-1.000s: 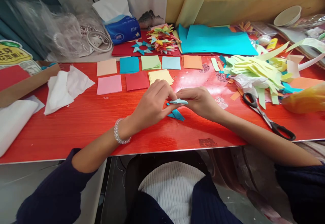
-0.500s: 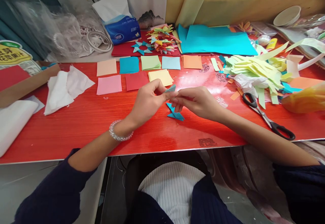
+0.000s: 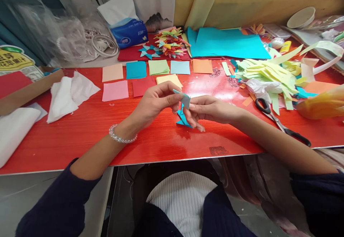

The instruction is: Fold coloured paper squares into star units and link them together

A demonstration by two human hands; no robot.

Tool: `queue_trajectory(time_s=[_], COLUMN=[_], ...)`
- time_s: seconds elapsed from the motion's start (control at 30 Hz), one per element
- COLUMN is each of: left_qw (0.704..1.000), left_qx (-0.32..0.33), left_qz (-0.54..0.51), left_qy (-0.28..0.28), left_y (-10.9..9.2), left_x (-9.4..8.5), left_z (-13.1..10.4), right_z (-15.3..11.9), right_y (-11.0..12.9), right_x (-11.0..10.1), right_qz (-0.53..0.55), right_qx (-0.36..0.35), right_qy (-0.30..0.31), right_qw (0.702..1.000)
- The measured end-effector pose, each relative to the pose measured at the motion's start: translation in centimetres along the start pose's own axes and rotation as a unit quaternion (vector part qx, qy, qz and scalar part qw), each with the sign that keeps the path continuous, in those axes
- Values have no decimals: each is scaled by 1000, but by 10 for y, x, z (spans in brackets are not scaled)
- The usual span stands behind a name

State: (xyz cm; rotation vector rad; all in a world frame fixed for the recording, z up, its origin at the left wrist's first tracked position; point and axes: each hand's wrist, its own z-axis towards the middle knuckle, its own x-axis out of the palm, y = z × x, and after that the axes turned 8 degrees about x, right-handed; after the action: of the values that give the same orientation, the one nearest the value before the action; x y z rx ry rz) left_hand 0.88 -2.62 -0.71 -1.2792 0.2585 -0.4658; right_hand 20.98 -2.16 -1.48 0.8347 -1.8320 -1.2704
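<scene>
Between both hands, above the red table [image 3: 88, 140], is a small folded piece of light blue paper [image 3: 185, 101]. My left hand [image 3: 157, 99] pinches its left corner between thumb and fingers. My right hand [image 3: 208, 109] grips its right edge with thumb and forefinger, the other fingers stretched below. Just under the hands lies a bright blue folded paper piece [image 3: 184, 121], partly hidden by my right fingers. Beyond the hands sit stacks of square paper, among them a yellow stack [image 3: 170, 80], a red stack [image 3: 142, 86] and a light blue stack [image 3: 180, 67].
Black-handled scissors [image 3: 282, 124] lie on the right by a heap of pale green paper strips [image 3: 264, 72]. At the back are a tissue pack [image 3: 129, 32], folded paper stars [image 3: 172, 43] and large blue sheets [image 3: 228, 43]. Crumpled tissue [image 3: 63, 99] lies left.
The light blue paper has turned so that a broader face shows between the hands. My right hand has shifted slightly right and its lower fingers have spread downward.
</scene>
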Motion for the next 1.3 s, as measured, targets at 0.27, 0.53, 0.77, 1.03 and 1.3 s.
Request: queue_trajectory(time_s=[0.27,0.53,0.77,1.03,1.3], left_qw=[996,997,991,996,995], left_qx=[-17,-40,-1,37,37], left_qz=[62,65,134,66,47], left_qy=[-57,-31,2,-40,-84], left_y=[6,6,5,8,1], left_x=[-1,1,-1,-2,-8], left_z=[2,2,-1,3,8], right_z=[4,3,2,-1,-5], right_y=[4,0,0,5,16], right_x=[13,15,17,6,-21], right_qz=[-109,-155,-189,-213,-193], right_qx=[-24,-48,-48,-73,-56], right_qy=[-181,-227,-213,-268,-393], right_qw=[977,960,957,937,898])
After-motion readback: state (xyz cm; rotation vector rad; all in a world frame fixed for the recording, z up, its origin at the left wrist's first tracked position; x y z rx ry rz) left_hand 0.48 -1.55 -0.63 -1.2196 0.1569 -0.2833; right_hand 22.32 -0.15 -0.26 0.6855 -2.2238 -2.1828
